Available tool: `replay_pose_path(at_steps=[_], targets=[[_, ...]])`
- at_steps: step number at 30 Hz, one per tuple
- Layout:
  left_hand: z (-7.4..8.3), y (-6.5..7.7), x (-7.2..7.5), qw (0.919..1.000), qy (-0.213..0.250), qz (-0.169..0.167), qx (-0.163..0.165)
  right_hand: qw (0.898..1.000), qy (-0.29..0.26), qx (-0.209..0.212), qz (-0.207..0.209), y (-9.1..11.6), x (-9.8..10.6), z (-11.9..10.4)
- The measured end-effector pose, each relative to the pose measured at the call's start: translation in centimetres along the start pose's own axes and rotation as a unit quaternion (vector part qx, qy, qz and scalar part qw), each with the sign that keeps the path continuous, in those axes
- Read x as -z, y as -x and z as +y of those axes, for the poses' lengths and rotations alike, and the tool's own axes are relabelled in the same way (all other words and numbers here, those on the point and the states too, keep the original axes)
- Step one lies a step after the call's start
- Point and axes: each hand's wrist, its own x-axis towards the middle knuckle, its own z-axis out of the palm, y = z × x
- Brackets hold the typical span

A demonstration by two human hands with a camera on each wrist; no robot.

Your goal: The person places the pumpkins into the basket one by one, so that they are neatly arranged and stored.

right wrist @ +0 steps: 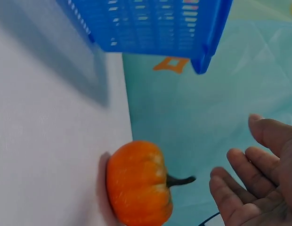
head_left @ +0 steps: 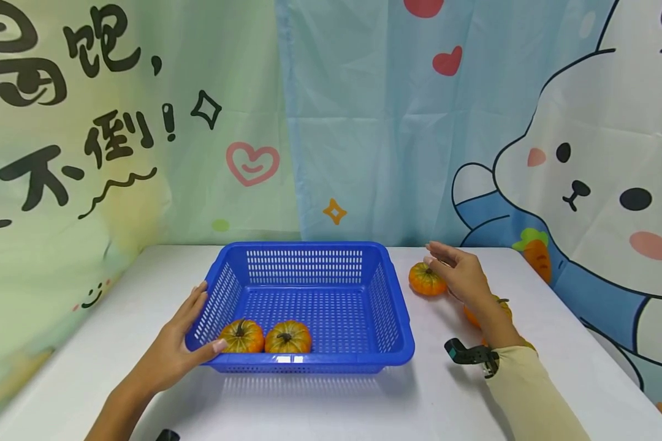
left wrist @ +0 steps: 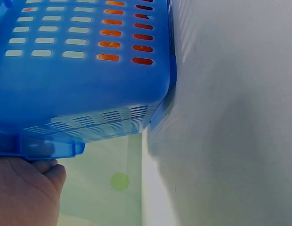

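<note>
A blue plastic basket point(head_left: 331, 361) with slotted sides stands on the table, two small orange-green pumpkins point(head_left: 289, 337) at its front left. My left hand point(head_left: 171, 343) holds the basket's front left corner, thumb over the rim and fingers along the left side. In the left wrist view, part of that hand point(left wrist: 28, 190) shows against the rim. To the right of the basket my right hand point(head_left: 460, 275) hovers, fingers apart from a pumpkin point(head_left: 426, 280). The right wrist view shows this pumpkin point(right wrist: 139, 183) with its dark stem, beside the loosely spread fingers point(right wrist: 252, 179).
More orange pumpkin point(head_left: 471, 315) shows partly behind my right forearm. A white tabletop point(head_left: 419, 404) lies under everything. Printed curtains point(head_left: 342, 153) hang behind the table's far edge. A small black device point(head_left: 471, 354) sits on my right wrist.
</note>
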Motion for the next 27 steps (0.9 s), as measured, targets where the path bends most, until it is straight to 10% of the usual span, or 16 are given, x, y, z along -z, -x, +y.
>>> replay_pose_path(at_steps=[15,27], targets=[[0.1,-0.1,0.0,1.0,-0.001,0.002,-0.007,0.997,0.022,-0.076,-0.001,-0.7,0.1,1.2],[0.0,0.0,0.0,1.0,0.0,0.002,-0.005,0.995,0.052,-0.018,-0.082,-1.2,-1.1,1.4]])
